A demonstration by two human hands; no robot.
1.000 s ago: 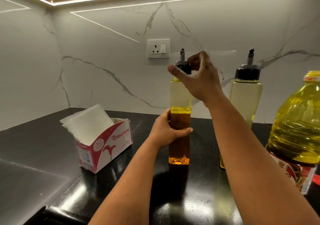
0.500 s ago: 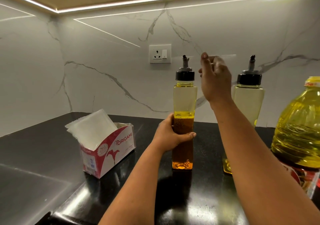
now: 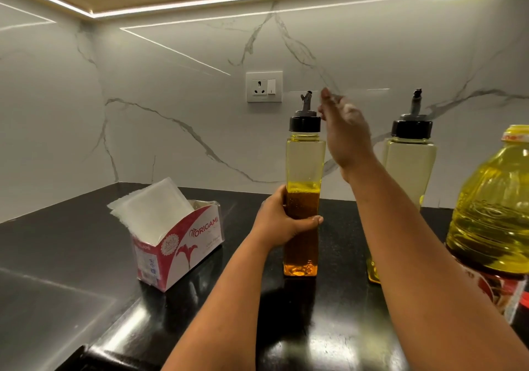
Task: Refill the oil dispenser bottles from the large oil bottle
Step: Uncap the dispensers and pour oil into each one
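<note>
A: Amber oil half-fills the dispenser bottle upright mid-countertop; your left hand wraps its middle

B: Right hand?

A: Raised beside the black cap, blurred; whether its fingers are spread or curled, you cannot tell

B: Others?

A: Second dispenser stands toward the back edge; large oil bottle at the right edge; tissue box left

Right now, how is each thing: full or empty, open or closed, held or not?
Near dispenser: capped, about half full, upright, held.
Far dispenser: capped, nearly empty, upright.
Big bottle: capped, partly full.
Tissue box: open, tissues sticking out.
Left hand: gripping near dispenser.
Right hand: raised beside the cap, blurred.
</note>
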